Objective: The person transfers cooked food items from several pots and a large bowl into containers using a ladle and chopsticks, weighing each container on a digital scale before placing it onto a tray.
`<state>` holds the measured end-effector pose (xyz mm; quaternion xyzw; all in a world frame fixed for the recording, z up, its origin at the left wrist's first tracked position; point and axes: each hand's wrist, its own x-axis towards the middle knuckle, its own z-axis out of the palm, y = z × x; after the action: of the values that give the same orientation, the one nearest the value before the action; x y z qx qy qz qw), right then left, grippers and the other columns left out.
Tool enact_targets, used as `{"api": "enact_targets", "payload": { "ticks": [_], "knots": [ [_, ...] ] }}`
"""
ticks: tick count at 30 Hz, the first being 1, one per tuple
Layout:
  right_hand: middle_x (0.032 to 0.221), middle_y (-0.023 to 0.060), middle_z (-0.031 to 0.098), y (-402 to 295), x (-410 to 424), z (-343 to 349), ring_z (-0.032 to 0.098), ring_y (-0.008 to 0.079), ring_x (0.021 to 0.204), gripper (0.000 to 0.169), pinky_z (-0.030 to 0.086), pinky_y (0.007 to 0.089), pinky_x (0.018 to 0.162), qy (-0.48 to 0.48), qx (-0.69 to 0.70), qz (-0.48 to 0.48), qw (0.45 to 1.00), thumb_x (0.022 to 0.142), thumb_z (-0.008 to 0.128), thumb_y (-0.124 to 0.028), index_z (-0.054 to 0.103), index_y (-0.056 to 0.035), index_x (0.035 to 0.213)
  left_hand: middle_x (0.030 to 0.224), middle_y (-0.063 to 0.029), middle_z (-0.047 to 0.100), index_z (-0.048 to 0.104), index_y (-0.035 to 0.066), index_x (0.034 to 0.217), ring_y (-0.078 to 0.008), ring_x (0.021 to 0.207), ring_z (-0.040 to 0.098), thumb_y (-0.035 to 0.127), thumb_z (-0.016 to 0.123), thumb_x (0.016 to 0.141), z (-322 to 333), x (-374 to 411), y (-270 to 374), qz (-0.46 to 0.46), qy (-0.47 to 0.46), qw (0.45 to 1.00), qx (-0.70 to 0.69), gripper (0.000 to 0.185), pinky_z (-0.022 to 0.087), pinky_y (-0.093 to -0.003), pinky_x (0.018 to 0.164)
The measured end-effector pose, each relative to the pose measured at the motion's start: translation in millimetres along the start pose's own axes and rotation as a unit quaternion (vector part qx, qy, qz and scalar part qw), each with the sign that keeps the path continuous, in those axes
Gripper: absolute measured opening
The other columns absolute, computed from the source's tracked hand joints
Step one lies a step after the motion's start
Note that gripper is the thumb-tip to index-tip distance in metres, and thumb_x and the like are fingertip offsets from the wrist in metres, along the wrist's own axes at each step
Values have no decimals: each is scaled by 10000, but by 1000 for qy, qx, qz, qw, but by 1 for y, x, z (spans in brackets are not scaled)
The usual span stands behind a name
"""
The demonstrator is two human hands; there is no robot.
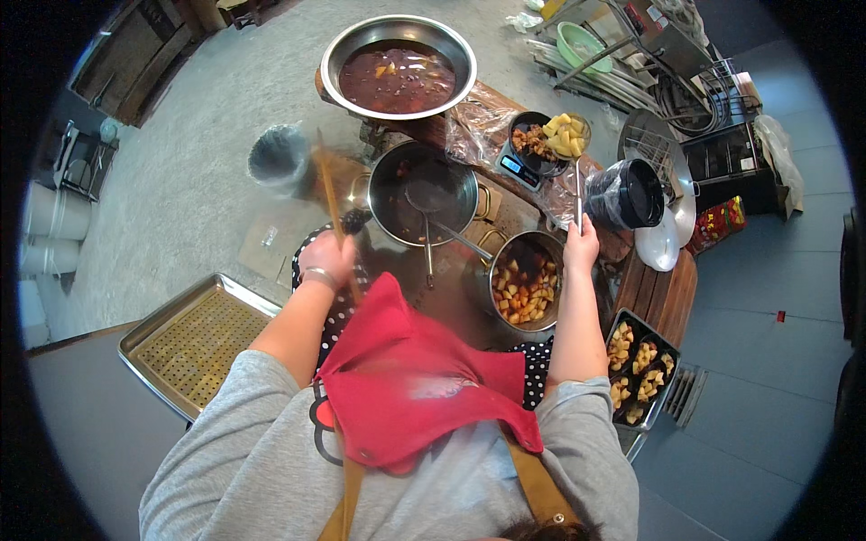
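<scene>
My left hand is closed around a long wooden stick, held upright left of the large pot. In my right hand is the metal handle of a ladle or strainer. Its bowl is heaped with pale yellow chunks, which look like potato, and sits over the right side of a black bowl. Brown cooked pieces lie in that black bowl, which rests on a digital kitchen scale. Below my right hand, a smaller pot holds browned chunks in dark liquid.
A large two-handled pot contains dark liquid and a skimmer. Behind it stands a steel basin of reddish-brown broth. Stacked black bowls are at right, above a tray of filled bowls. A perforated tray lies left.
</scene>
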<state>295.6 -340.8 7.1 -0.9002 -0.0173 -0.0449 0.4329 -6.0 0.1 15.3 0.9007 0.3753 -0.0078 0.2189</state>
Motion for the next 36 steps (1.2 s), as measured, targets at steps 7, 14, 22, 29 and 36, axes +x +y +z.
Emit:
{"api": "enact_targets", "payload": {
  "ticks": [7,14,22,29,36],
  "knots": [
    [1092,140,611,-18,-13,-12,594,282,979,414,449,357,831,16,-144,28,989,844,564,-225,512,-88,1232,845,-148,619,613,60,803,-334,836,584,338,455,851,1,-1,1,3,5,1000,-1,324,465,-424,734],
    [1108,135,608,-18,-17,-15,598,261,985,415,452,333,823,29,-113,2,993,850,558,-190,495,-64,1241,864,-163,616,605,53,845,-349,856,579,347,427,863,-2,-2,2,2,-4,1000,2,345,460,-433,743],
    [820,54,612,8,2,-7,544,109,620,395,435,232,542,13,215,96,972,886,531,-147,470,-55,1265,869,-162,618,607,53,848,-350,856,577,354,427,863,-2,0,4,-3,-16,1000,-1,351,456,-435,747],
    [621,-35,447,-82,-37,11,322,29,406,372,226,170,345,-123,389,176,896,918,504,-185,441,-97,1274,885,-163,629,622,60,845,-350,845,596,379,416,854,2,0,-9,-41,-24,999,12,380,464,-457,742],
    [822,-11,542,-170,-95,107,460,37,622,394,339,154,494,-263,353,8,898,888,506,-70,444,-72,1278,864,-161,618,616,54,840,-355,814,595,387,411,854,-7,-4,-18,-14,-12,999,-46,392,472,-442,720]
  ]
}}
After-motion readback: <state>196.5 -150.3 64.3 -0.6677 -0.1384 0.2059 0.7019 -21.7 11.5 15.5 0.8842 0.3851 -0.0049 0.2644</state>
